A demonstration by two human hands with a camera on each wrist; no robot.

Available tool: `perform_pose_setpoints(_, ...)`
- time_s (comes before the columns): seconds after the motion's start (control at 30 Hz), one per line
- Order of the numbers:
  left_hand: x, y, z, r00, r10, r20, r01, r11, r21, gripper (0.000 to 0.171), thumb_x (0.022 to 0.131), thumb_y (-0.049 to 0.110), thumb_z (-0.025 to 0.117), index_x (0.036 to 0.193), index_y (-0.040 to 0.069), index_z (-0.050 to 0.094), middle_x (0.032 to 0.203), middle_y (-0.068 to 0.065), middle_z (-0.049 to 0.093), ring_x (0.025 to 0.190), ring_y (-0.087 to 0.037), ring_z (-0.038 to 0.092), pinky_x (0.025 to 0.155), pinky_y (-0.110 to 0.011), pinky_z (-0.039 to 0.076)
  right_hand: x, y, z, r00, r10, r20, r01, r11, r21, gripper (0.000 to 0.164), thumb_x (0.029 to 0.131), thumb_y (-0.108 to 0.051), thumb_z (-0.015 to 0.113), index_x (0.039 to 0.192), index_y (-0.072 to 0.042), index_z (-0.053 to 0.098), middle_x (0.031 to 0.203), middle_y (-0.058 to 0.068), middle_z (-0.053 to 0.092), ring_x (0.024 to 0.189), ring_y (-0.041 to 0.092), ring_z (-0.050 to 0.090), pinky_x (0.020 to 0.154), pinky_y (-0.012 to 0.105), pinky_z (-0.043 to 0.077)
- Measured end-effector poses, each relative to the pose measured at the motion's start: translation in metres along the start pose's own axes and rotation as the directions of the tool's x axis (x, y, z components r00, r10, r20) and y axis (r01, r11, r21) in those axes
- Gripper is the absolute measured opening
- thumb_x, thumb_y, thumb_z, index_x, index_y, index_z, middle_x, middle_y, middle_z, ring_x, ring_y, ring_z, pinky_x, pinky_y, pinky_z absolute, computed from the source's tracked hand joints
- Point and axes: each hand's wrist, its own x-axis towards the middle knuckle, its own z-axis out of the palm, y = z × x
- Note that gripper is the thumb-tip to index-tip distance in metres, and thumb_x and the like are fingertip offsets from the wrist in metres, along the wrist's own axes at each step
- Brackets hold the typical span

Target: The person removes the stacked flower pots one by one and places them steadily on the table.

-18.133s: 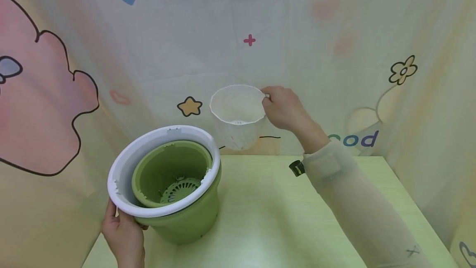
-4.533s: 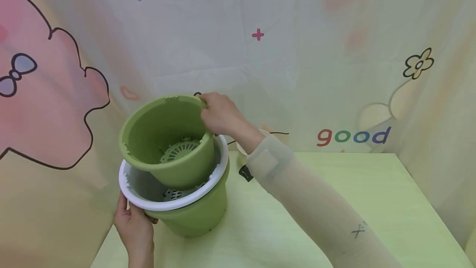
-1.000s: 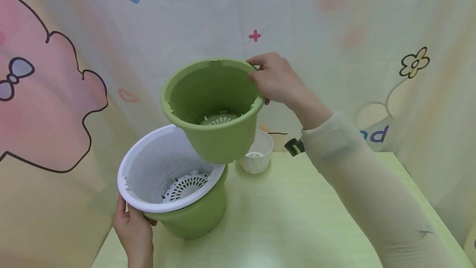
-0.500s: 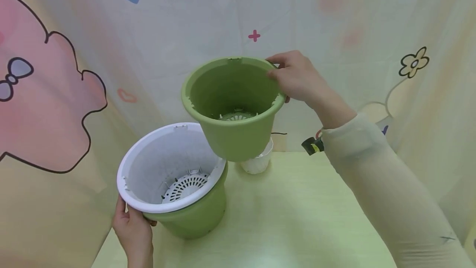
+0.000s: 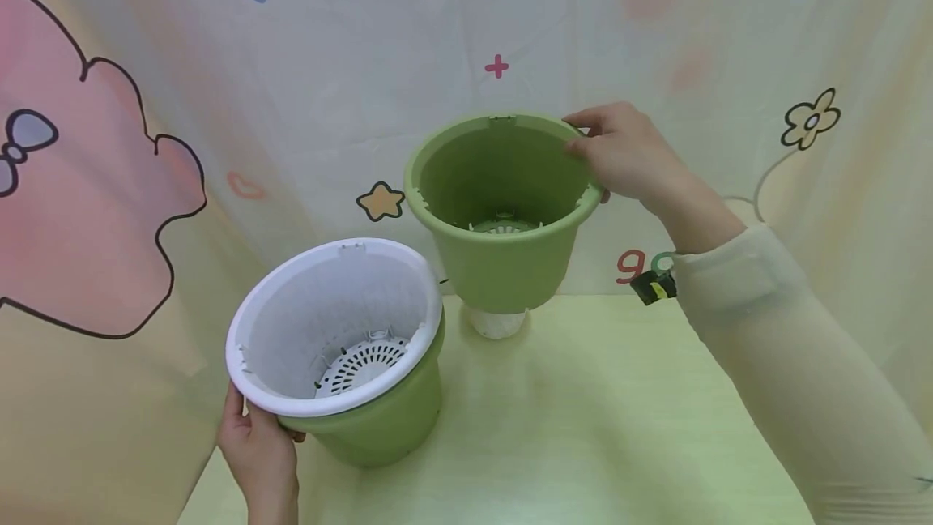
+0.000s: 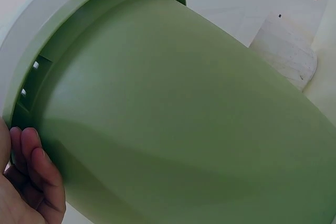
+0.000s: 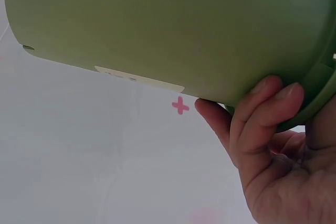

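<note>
My right hand (image 5: 627,148) grips the rim of a green flowerpot (image 5: 510,266), held up above the table with its mouth tipped toward me. In the right wrist view, curled fingers (image 7: 268,111) lie under that rim, and a pale label (image 7: 139,80) shows on the pot's side. On the left, a white flowerpot (image 5: 291,306) sits nested inside a larger green flowerpot (image 5: 394,420); slots pierce the white pot's bottom. My left hand (image 5: 262,448) holds these two at their near left rim, and they tilt toward me. In the left wrist view the fingers curl beneath the rim.
A small white pot (image 5: 498,324) stands on the pale table (image 5: 568,420) behind, mostly hidden by the raised green pot. A printed curtain (image 5: 350,79) hangs along the table's back edge and both sides.
Earlier, my right hand moved the small white pot to the back and lifted the green pot out of the white one. In the last second it carried the green pot right. The left hand stays put.
</note>
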Motion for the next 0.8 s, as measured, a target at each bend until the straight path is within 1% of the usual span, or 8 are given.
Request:
perform_pose_setpoints(0.2, 0.000, 0.001, -0.002, 1.000, -0.007, -0.009, 0.007, 1.000, -0.002, 0.040, 0.108, 0.027, 0.056, 0.147, 0.018, 0.059, 0.064, 0.010, 0.068, 0.032, -0.007, 0.048, 0.030, -0.021, 0.041, -0.002, 0.011, -0.002, 1.000, -0.006, -0.007, 0.006, 1.000, -0.014, 0.043, 0.102, -0.013, 0.049, 0.143, -0.013, 0.062, 0.101, 0.016, 0.067, 0.051, 0.022, 0.062, 0.051, 0.034, 0.056)
perform_pose_setpoints(0.33, -0.001, 0.001, -0.002, 1.000, -0.014, -0.010, 0.014, 1.000, -0.009, 0.040, 0.108, 0.027, 0.057, 0.147, 0.018, 0.060, 0.064, 0.010, 0.068, 0.032, -0.008, 0.047, 0.030, -0.021, 0.041, -0.003, 0.022, -0.004, 1.000, -0.001, -0.006, 0.001, 1.000, -0.011, 0.043, 0.104, -0.014, 0.049, 0.145, -0.013, 0.060, 0.100, 0.015, 0.069, 0.050, 0.022, 0.061, 0.051, 0.034, 0.054)
perform_pose_setpoints(0.53, -0.003, 0.001, 0.000, 1.000, -0.015, -0.012, 0.015, 1.000, -0.015, 0.041, 0.107, 0.029, 0.058, 0.146, 0.019, 0.060, 0.066, 0.009, 0.068, 0.033, -0.007, 0.047, 0.030, -0.021, 0.041, -0.007, 0.046, -0.008, 0.999, 0.032, -0.015, -0.033, 0.999, -0.021, 0.045, 0.105, -0.014, 0.048, 0.149, -0.011, 0.056, 0.097, 0.015, 0.072, 0.050, 0.020, 0.059, 0.051, 0.034, 0.052)
perform_pose_setpoints(0.63, -0.003, 0.002, 0.000, 1.000, -0.013, -0.008, 0.013, 1.000, -0.022, 0.041, 0.107, 0.030, 0.058, 0.146, 0.018, 0.060, 0.067, 0.009, 0.068, 0.033, -0.007, 0.047, 0.030, -0.021, 0.041, -0.009, 0.059, -0.009, 0.999, 0.044, -0.019, -0.045, 0.999, -0.027, 0.045, 0.106, -0.014, 0.047, 0.150, -0.009, 0.054, 0.096, 0.016, 0.071, 0.051, 0.020, 0.060, 0.052, 0.034, 0.053)
perform_pose_setpoints(0.8, -0.003, 0.003, 0.001, 1.000, -0.004, -0.001, 0.004, 1.000, -0.029, 0.040, 0.107, 0.028, 0.058, 0.146, 0.017, 0.061, 0.069, 0.008, 0.069, 0.033, -0.007, 0.047, 0.029, -0.020, 0.040, -0.013, 0.078, -0.011, 0.998, 0.062, -0.021, -0.063, 0.998, -0.020, 0.044, 0.106, -0.014, 0.046, 0.149, -0.009, 0.054, 0.094, 0.015, 0.072, 0.053, 0.021, 0.060, 0.052, 0.036, 0.054)
